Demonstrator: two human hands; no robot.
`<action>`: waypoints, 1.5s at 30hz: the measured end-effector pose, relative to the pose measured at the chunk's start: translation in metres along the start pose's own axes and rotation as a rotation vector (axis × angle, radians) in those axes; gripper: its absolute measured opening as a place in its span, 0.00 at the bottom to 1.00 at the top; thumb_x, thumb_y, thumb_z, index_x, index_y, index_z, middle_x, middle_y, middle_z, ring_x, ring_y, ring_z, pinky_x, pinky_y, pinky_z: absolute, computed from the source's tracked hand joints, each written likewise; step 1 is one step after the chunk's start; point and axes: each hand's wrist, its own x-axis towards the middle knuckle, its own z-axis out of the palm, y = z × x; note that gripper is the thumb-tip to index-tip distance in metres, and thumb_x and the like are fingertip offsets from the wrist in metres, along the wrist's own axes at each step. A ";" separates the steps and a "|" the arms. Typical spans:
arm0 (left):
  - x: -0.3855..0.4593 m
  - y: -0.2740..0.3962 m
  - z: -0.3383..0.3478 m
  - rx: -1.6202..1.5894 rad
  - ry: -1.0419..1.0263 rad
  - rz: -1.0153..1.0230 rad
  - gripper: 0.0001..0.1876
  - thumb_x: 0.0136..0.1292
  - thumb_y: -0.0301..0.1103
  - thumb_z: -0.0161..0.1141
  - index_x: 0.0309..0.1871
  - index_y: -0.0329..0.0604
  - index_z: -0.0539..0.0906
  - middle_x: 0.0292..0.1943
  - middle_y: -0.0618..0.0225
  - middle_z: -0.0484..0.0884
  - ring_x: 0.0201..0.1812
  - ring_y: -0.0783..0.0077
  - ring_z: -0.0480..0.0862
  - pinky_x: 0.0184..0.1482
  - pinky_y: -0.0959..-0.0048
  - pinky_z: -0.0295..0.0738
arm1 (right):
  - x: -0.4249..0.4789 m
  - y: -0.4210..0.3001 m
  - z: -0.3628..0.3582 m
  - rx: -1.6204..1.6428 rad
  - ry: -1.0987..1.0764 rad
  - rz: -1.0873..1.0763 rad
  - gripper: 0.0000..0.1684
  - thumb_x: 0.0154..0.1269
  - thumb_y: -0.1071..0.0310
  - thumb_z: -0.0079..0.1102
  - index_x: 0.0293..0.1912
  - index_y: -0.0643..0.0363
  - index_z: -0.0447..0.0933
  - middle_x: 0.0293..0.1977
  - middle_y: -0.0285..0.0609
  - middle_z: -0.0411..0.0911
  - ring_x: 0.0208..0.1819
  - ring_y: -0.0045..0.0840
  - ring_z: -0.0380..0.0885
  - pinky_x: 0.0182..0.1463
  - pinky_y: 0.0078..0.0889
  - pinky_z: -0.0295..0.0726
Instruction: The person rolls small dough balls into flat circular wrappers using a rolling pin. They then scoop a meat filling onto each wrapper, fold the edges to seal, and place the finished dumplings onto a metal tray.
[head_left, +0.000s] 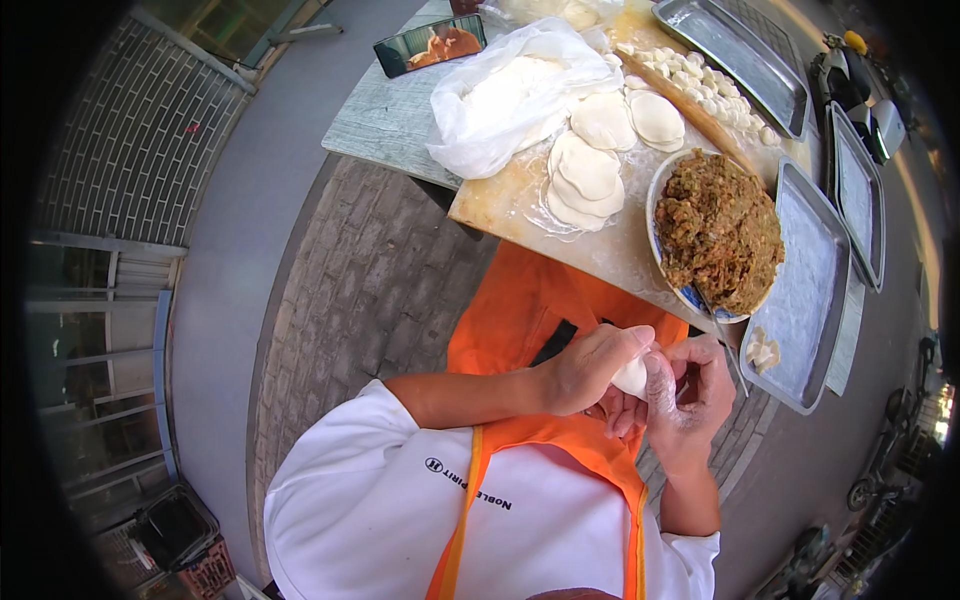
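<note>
Close to my orange apron, my left hand (592, 371) and my right hand (690, 390) meet around a piece of white dough (632, 376). Both hands grip it; whether filling is inside is hidden. Just beyond them, at the table edge, stands a bowl of minced filling (716, 229) with a thin metal utensil (724, 330) leaning out over its rim. Round dough wrappers (585, 184) lie in overlapping stacks on the floured board (517, 202). Right of the bowl, a metal tray (806, 277) holds a small pleated dumpling (763, 351) in its near corner.
A wooden rolling pin (694, 112) lies beside many small dough pieces (712, 90). A plastic bag with dough or flour (510, 90) and a phone (430, 45) are at the far left. More metal trays (739, 56) line the far right, and parked scooters (855, 97) stand beyond.
</note>
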 end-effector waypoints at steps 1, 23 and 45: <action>-0.001 -0.001 0.002 0.174 0.025 0.141 0.30 0.88 0.50 0.38 0.39 0.33 0.81 0.24 0.58 0.85 0.20 0.70 0.83 0.23 0.74 0.78 | 0.000 0.004 0.003 0.090 0.023 0.028 0.06 0.74 0.78 0.67 0.48 0.67 0.82 0.35 0.41 0.82 0.28 0.18 0.78 0.28 0.24 0.74; 0.013 -0.009 -0.012 0.452 0.119 0.235 0.28 0.89 0.48 0.39 0.35 0.39 0.79 0.23 0.67 0.79 0.22 0.75 0.77 0.25 0.72 0.68 | -0.009 0.029 0.039 0.480 0.019 0.293 0.17 0.86 0.67 0.50 0.48 0.68 0.85 0.32 0.44 0.76 0.31 0.31 0.75 0.37 0.35 0.74; 0.017 -0.014 -0.015 0.332 0.071 0.433 0.43 0.88 0.62 0.27 0.80 0.31 0.72 0.31 0.76 0.78 0.32 0.84 0.73 0.36 0.79 0.69 | 0.005 0.016 0.022 -0.074 0.158 -0.325 0.12 0.64 0.75 0.76 0.47 0.62 0.88 0.37 0.43 0.81 0.37 0.36 0.78 0.45 0.38 0.77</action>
